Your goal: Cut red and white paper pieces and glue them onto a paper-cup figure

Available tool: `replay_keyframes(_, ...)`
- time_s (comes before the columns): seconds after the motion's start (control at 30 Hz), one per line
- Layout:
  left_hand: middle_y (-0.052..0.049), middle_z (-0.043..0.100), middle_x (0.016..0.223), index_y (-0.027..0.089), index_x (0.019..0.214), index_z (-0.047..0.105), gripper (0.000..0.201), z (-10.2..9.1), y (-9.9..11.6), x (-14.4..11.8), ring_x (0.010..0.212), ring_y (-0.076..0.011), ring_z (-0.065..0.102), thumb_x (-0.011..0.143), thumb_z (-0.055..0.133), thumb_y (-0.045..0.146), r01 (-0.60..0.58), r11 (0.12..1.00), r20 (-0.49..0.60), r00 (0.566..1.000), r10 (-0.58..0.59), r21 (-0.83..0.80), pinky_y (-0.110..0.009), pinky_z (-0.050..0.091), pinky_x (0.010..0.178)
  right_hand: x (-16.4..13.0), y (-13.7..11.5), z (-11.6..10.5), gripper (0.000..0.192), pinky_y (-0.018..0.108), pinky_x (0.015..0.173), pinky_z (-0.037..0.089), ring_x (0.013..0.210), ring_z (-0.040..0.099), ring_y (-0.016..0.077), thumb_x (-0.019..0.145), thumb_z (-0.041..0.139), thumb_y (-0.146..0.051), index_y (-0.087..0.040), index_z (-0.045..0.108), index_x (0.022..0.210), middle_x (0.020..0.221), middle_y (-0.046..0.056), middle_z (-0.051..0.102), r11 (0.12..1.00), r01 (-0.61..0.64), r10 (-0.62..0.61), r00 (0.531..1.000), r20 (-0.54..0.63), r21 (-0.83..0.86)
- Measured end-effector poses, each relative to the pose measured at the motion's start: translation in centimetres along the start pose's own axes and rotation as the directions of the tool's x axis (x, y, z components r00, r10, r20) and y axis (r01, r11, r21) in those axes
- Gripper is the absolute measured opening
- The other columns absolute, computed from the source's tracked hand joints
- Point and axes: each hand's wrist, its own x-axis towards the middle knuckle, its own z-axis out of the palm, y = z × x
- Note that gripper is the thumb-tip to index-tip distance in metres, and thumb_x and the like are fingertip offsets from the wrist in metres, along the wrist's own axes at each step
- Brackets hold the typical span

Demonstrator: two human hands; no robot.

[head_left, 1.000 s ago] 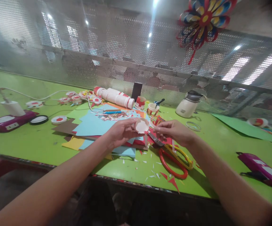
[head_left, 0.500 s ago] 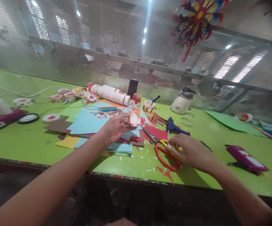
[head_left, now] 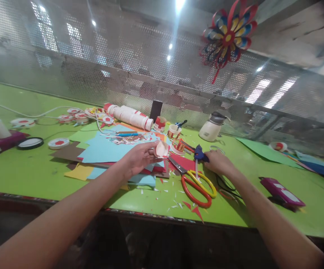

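A small paper cup (head_left: 161,149) is held in the left hand (head_left: 138,158), with the thumb and fingers curled around its side. The cup is tipped on its side, so its open mouth is turned to the right. The left arm is stretched out from the lower left, and the hand is kept up over a pile of colored paper sheets (head_left: 108,149). The right arm is stretched out from the lower right, further than the left one. The right hand (head_left: 218,162) is laid on a blue glue gun (head_left: 199,154) on the green table (head_left: 38,168), with the back of the hand turned up. The fingers are bent over the handle of the gun, but it cannot be told if they are closed tight on it. The tip of the gun is pointed down at the table. Big scissors (head_left: 197,183) with red and yellow handles are seen lying flat just beside the right hand, between the two arms. Little bits of cut paper (head_left: 176,203) are spread on the table near the scissors.
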Motion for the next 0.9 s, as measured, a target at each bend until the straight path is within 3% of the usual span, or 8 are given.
replay_keyframes(0.3,-0.009,0.067,0.080,0.012,0.083,0.069,0.019,-0.2,-0.2,0.1,0.070,-0.0153,0.058,0.072,0.067,0.027,0.004,1.000,0.013,1.000,-0.004,-0.027,-0.034,0.049,0.076,1.5,0.6,1.5,0.024,0.032,0.068,0.040,0.090,0.056,0.0286,0.066,0.060,-0.024,-0.011,0.065,0.085,0.093,0.016,0.062,0.984,-0.092,0.108,0.990,-0.096,0.152)
replay_keyframes(0.43,-0.009,0.066,0.078,0.011,0.083,0.068,0.019,-0.3,-0.2,0.1,0.072,-0.0157,0.058,0.073,0.066,0.027,-0.001,1.000,-0.008,1.000,0.001,-0.017,-0.034,0.049,0.076,1.5,2.4,0.6,0.025,0.030,0.063,0.042,0.081,0.060,0.0253,0.065,0.059,-0.026,-0.013,0.065,0.086,0.085,0.012,0.065,0.932,-0.144,0.207,0.965,-0.162,0.333)
replay_keyframes(0.57,-0.008,0.063,0.075,0.011,0.082,0.068,0.016,-0.4,-0.2,0.2,0.071,-0.0144,0.056,0.075,0.064,0.026,-0.011,1.000,-0.012,1.000,0.011,-0.011,-0.033,0.049,0.075,0.6,3.2,-1.4,0.034,0.030,0.059,0.047,0.074,0.065,0.0228,0.078,0.047,-0.029,-0.011,0.061,0.103,0.085,0.011,0.068,0.825,-0.132,0.298,0.927,-0.225,0.550)
replay_keyframes(0.63,-0.008,0.064,0.079,0.012,0.084,0.067,0.016,-0.4,-0.1,0.3,0.071,-0.0142,0.056,0.076,0.063,0.025,-0.028,0.999,-0.024,0.999,0.027,-0.020,-0.032,0.049,0.074,-0.3,2.5,-2.9,0.037,0.029,0.058,0.051,0.072,0.067,0.0196,0.085,0.038,-0.033,-0.013,0.058,0.109,0.088,0.010,0.069,0.720,-0.019,0.273,0.927,-0.258,0.693)
replay_keyframes(0.7,-0.010,0.064,0.085,0.012,0.086,0.067,0.017,-0.4,0.0,0.3,0.072,-0.0143,0.057,0.077,0.063,0.026,-0.054,0.998,-0.041,0.998,0.053,-0.034,-0.032,0.049,0.073,-1.5,1.1,-4.6,0.035,0.032,0.058,0.053,0.072,0.068,0.0216,0.083,0.046,-0.039,-0.015,0.061,0.103,0.089,0.010,0.070,0.271,0.212,0.219,0.936,-0.274,0.939)
replay_keyframes(0.77,-0.010,0.064,0.086,0.012,0.085,0.066,0.018,-0.3,0.2,0.3,0.073,-0.0144,0.057,0.077,0.062,0.028,-0.087,0.995,-0.048,0.995,0.085,-0.045,-0.031,0.048,0.072,-2.8,-0.6,-6.1,0.034,0.034,0.061,0.054,0.073,0.068,0.0227,0.081,0.054,-0.046,-0.017,0.065,0.094,0.086,0.009,0.071,0.020,0.237,0.117,0.964,-0.238,0.971)
replay_keyframes(0.83,-0.009,0.064,0.084,0.012,0.084,0.066,0.018,-0.3,0.2,0.2,0.072,-0.0140,0.057,0.077,0.062,0.029,-0.117,0.992,-0.050,0.992,0.115,-0.047,-0.031,0.048,0.073,-4.0,-2.1,-7.1,0.036,0.033,0.059,0.053,0.067,0.067,0.0226,0.078,0.058,-0.050,-0.017,0.068,0.086,0.074,0.008,0.071,-0.025,0.200,0.050,0.979,-0.199,0.979)
replay_keyframes(0.9,-0.008,0.063,0.081,0.013,0.080,0.065,0.019,-0.2,0.3,0.0,0.072,-0.0138,0.056,0.077,0.062,0.031,-0.138,0.990,-0.028,0.990,0.137,-0.029,-0.031,0.046,0.074,-4.9,-3.1,-7.5,0.038,0.032,0.059,0.052,0.067,0.067,0.0219,0.079,0.055,-0.052,-0.017,0.069,0.084,0.072,0.007,0.070,0.045,0.204,-0.020,0.979,-0.203,0.978)
